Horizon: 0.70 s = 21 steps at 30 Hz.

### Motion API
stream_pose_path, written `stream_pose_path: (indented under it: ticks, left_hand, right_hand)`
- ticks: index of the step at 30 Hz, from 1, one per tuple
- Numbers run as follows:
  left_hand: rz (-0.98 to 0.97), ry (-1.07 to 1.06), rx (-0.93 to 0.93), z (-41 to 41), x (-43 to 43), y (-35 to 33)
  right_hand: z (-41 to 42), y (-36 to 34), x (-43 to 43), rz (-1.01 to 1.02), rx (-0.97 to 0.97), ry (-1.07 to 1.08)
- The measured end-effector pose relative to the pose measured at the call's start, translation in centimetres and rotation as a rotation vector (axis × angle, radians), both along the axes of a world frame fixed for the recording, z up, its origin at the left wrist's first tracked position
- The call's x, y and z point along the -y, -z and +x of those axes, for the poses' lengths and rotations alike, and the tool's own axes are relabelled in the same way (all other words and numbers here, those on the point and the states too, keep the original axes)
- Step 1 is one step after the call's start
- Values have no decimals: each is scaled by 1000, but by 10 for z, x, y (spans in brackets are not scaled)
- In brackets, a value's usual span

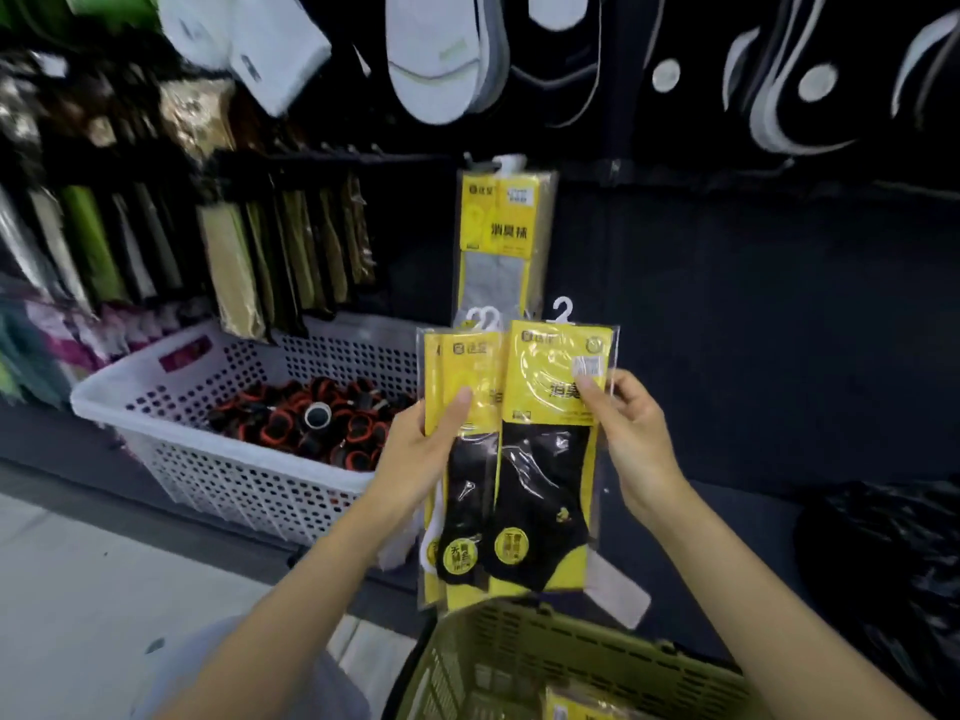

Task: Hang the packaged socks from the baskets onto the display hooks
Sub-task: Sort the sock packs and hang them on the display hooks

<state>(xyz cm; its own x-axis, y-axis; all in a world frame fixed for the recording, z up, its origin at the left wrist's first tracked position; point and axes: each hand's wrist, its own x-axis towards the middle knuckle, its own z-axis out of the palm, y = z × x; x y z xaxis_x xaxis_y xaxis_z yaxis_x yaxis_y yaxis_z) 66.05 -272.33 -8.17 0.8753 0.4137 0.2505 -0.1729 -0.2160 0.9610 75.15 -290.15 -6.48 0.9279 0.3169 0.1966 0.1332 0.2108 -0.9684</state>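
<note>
My left hand (423, 449) grips a small stack of yellow sock packs (460, 485) with black socks inside, thumb on the front. My right hand (626, 433) pinches the right edge of one yellow pack of black socks (550, 444), which has a white plastic hanger on top. Both are held upright above an olive-green basket (519, 652) with more yellow packs inside. One yellow pack with grey socks (501, 241) hangs from a display hook on the dark wall just above.
A white perforated basket (234, 459) of black-and-orange items stands on the floor at left. Rows of packaged socks (234, 246) hang at left, white socks hang overhead. A black plastic bag (883, 574) lies at right. The dark wall panel at right is bare.
</note>
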Motion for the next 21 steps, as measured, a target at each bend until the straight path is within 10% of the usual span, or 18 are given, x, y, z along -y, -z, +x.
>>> stream_pose_path:
  ticks: [21]
  left_hand:
    - [83, -376, 225, 0, -117, -116]
  right_hand:
    - [73, -103, -123, -123, 206, 239]
